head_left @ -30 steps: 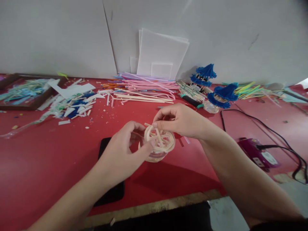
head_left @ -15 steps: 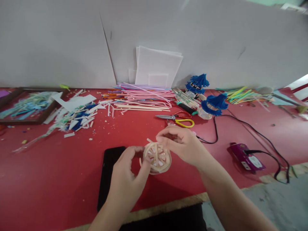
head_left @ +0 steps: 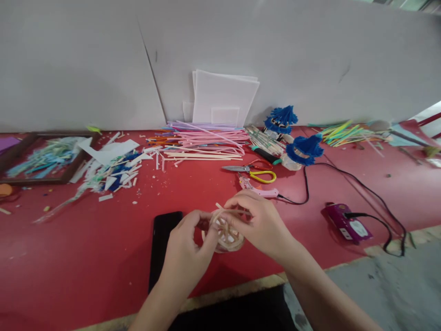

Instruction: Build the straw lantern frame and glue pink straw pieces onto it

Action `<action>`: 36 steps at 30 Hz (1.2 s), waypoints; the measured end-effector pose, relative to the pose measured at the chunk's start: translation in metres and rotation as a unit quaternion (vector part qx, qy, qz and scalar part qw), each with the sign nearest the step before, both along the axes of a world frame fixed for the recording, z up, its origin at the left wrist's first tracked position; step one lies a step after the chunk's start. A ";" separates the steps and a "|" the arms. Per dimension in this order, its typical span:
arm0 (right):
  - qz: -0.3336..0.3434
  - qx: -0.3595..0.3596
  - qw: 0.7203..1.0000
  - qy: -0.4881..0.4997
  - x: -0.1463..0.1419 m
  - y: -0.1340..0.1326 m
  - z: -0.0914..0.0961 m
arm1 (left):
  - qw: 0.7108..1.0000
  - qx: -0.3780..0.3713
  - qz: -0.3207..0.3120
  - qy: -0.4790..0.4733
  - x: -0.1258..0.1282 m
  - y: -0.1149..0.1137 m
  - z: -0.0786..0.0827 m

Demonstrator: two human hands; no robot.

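A small round cream-coloured wheel (head_left: 227,235) with spokes, made of thin strips, is held above the red table near its front edge. My left hand (head_left: 193,239) is closed on the wheel's left side, thumb on top near the spokes. At its upper right, my right hand (head_left: 253,218) pinches a cream strip (head_left: 237,211) that lies along the rim, its loose end sticking out to the right. The fingers partly hide the wheel's upper edge. A black phone (head_left: 161,243) lies beside my left hand. Just beyond my right hand is a pink glue gun (head_left: 258,189).
Yellow-handled scissors (head_left: 250,171) lie past the glue gun. Its black cord (head_left: 361,184) loops right near a purple power socket box (head_left: 347,224). Pink strips (head_left: 213,138), blue-roofed models (head_left: 305,149), paper scraps (head_left: 120,165) and a brown frame (head_left: 65,177) are along the back.
My right hand has shifted slightly down and right, and a strip now shows in its fingers. The wheel is tilted differently. The view has moved a little, uncovering the glue gun.
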State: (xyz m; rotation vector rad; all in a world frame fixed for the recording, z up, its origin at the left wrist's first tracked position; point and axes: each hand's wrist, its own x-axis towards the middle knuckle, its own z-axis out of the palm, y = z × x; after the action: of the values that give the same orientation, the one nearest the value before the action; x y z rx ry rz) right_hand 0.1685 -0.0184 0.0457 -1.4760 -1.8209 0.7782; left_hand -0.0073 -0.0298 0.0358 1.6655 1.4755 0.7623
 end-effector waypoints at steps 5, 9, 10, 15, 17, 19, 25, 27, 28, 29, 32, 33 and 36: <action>0.027 -0.014 0.998 -0.058 -0.007 0.008 0.012 | 0.999 -0.017 0.016 -0.034 0.000 0.002 -0.004; 0.040 -0.021 0.997 -0.065 -0.009 0.014 0.014 | 0.999 -0.022 -0.007 -0.049 -0.002 0.004 -0.007; 0.045 -0.021 0.996 -0.068 -0.010 0.015 0.014 | 0.999 -0.019 -0.008 -0.046 -0.002 0.005 -0.008; 0.060 -0.025 0.994 -0.086 -0.009 0.018 0.016 | 0.997 -0.038 -0.013 -0.069 -0.004 0.009 -0.007; 0.064 -0.022 0.994 -0.090 -0.009 0.018 0.018 | 0.995 -0.052 -0.024 -0.082 -0.005 0.013 -0.005; 0.066 -0.014 0.993 -0.093 -0.008 0.018 0.018 | 0.991 -0.074 -0.048 -0.099 -0.008 0.019 -0.003; 0.067 0.004 0.994 -0.087 -0.007 0.016 0.017 | 0.980 -0.142 -0.073 -0.122 -0.010 0.030 0.000; 0.067 0.004 0.994 -0.085 -0.005 0.015 0.018 | 0.979 -0.153 -0.063 -0.120 -0.008 0.029 0.000; 0.070 0.006 0.994 -0.083 -0.003 0.014 0.019 | 0.979 -0.157 -0.057 -0.118 -0.006 0.028 0.001; 0.072 0.008 0.994 -0.083 -0.001 0.013 0.020 | 0.980 -0.156 -0.052 -0.112 -0.004 0.027 0.002; 0.066 0.000 0.993 -0.097 0.008 0.011 0.023 | 0.987 -0.136 -0.038 -0.078 -0.002 0.024 0.005; 0.061 -0.008 0.993 -0.101 0.010 0.011 0.024 | 0.989 -0.128 -0.037 -0.067 -0.001 0.024 0.006; 0.049 -0.029 0.994 -0.093 0.014 0.011 0.024 | 0.991 -0.119 -0.048 -0.039 -0.001 0.024 0.008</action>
State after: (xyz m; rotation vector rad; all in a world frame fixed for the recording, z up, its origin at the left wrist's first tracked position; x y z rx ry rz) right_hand 0.1826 -0.0076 0.0692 -1.5497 -2.0393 0.7682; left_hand -0.0083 -0.0053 0.0440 1.4977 1.3645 0.5691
